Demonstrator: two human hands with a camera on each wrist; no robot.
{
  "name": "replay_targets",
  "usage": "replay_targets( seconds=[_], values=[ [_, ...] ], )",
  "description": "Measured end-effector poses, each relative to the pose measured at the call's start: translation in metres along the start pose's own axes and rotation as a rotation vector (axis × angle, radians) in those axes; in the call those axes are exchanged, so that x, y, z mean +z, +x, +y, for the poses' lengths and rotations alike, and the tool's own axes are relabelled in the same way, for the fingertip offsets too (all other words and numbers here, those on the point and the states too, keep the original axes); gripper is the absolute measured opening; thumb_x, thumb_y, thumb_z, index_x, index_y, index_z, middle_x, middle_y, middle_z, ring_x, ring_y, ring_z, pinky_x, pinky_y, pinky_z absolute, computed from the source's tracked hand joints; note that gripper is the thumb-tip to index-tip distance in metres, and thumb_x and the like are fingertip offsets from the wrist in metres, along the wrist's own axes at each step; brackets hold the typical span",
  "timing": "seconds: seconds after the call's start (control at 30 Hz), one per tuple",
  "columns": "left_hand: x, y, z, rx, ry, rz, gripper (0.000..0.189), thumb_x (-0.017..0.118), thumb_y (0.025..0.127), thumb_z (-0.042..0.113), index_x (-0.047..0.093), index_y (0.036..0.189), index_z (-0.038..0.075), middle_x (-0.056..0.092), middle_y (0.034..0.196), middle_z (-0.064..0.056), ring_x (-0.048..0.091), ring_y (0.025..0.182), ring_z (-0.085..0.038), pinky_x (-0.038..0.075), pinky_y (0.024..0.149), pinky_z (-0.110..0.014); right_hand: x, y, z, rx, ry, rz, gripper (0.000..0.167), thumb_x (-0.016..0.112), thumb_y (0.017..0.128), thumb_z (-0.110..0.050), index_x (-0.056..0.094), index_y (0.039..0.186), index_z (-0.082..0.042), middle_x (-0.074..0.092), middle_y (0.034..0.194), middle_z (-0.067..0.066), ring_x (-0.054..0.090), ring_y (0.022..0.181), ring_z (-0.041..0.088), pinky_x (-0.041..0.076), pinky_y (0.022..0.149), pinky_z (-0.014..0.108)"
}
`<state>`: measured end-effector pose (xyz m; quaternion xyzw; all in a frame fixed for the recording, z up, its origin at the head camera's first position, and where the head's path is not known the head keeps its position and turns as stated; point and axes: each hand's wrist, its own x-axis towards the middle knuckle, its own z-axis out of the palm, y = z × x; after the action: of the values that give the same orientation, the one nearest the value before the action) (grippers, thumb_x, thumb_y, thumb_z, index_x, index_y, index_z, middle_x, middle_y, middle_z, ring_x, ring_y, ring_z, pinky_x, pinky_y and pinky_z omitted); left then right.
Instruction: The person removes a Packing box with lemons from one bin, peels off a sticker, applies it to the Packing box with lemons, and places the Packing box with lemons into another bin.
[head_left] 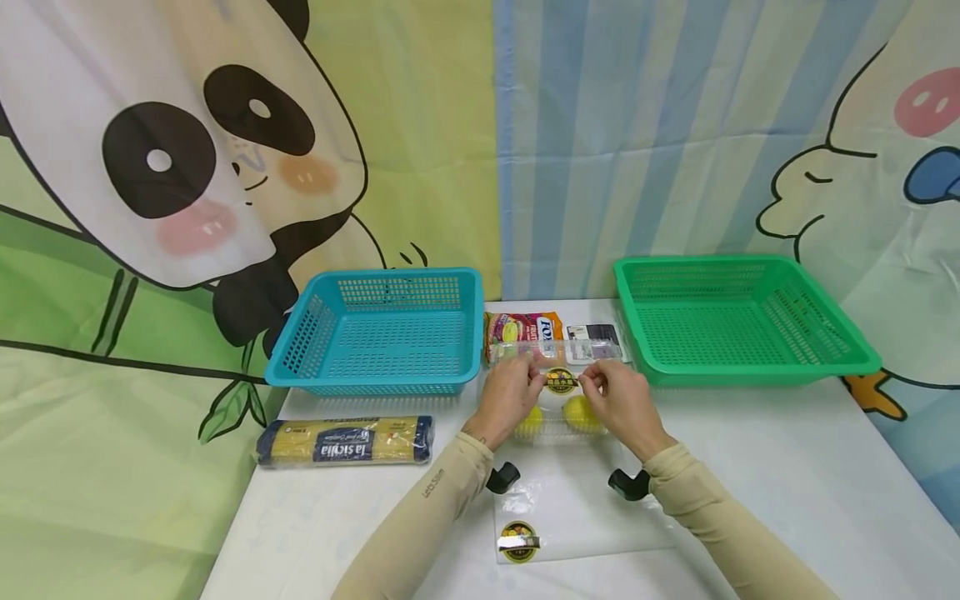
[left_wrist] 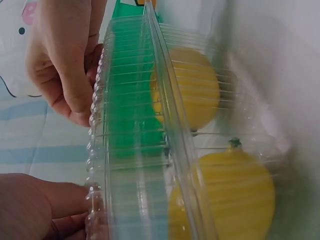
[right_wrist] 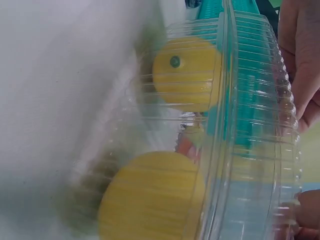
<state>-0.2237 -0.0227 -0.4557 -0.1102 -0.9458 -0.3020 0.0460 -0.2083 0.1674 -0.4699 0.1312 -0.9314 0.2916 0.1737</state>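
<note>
"Clear plastic catches the light at the centre of the frame, where your ridged container [head_left: 555, 428] sits on the white table [head_left: 787, 467], two yellow fruits [head_left: 581, 413] inside. What do your hands have hold of?"

"A round black-and-gold sticker [head_left: 560, 380], seen from the head camera. Your left hand [head_left: 510, 389] curls its fingers, thumb and fingertips pinching the sticker's left edge; your right hand [head_left: 624, 402] does likewise at the right edge."

"And up close, from your wrists?"

"Both wrist views put your fingertips at the container's beaded rim, with the sticker itself hidden from sight."

"What else surrounds you?"

"At lower centre, between your forearms, lies a glossy sheet [head_left: 592, 521] bearing a second sticker [head_left: 518, 542]. A blue basket [head_left: 397, 342] stands left of centre, a green basket [head_left: 705, 321] to the right. Between them, just behind your container, lies a colourful packet [head_left: 522, 325]. Below the blue basket, at left, rests a yellow-and-blue package [head_left: 345, 441] labelled 'la sicilia'."
</note>
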Motion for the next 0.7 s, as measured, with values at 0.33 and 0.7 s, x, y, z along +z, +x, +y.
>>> replay_targets(
  seconds=[0.33,0.7],
  values=[
    [0.012,-0.033,0.0,0.26,0.324,0.043,0.045,0.044,0.109,0.034,0.053,0.147,0.011,0.051,0.154,-0.006,0.042,0.146,-0.027,0.041,0.114,-0.048,0.001,-0.024,0.001,-0.256,-0.191,0.033,0.039,0.061,0.099,-0.024,0.067,0.133,-0.006,0.063,0.139,0.015,0.049,0.134,0.041,0.037,0.098,0.063],
    [0.022,-0.043,-0.01,0.256,0.493,-0.056,0.056,0.032,0.11,0.043,0.039,0.156,0.011,0.032,0.166,-0.004,0.025,0.155,-0.027,0.025,0.124,-0.051,0.006,-0.037,0.011,-0.254,-0.272,-0.066,0.048,0.052,0.103,-0.033,0.057,0.145,-0.01,0.047,0.156,0.013,0.029,0.148,0.049,0.021,0.11,0.071]
  ],
)
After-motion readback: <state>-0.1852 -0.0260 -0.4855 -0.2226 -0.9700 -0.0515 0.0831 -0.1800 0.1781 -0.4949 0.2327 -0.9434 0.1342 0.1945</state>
